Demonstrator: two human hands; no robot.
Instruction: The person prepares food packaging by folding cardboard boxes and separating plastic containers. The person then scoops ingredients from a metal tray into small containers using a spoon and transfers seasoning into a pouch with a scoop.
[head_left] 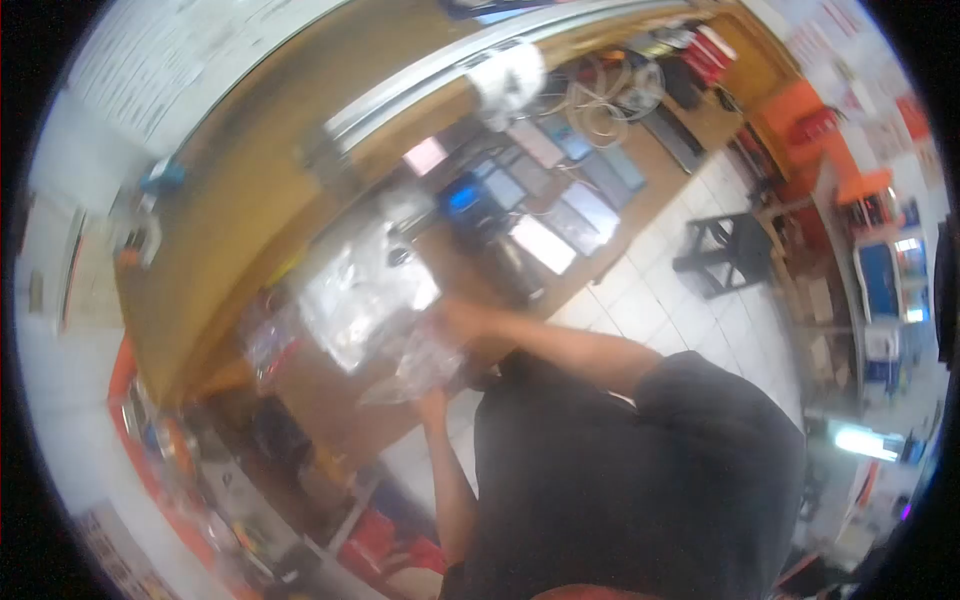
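Head view: one clear plastic bag point(415, 368) is held by the near edge of the table point(315, 390)
Left hand point(432, 406): closed on the bag's near end
Right hand point(462, 322): beside its far end; grip cannot be told, blurred
Bag: apparently being handled; steady grip seems called for
Count: two hands, one bag, one stool point(752, 250)

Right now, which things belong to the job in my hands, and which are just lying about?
Likely the job:
clear plastic bag, at left hand and right hand
perhaps the plastic packaging beside it

Seemingly lying about:
white phone-like slab
blue-screened device
black stool
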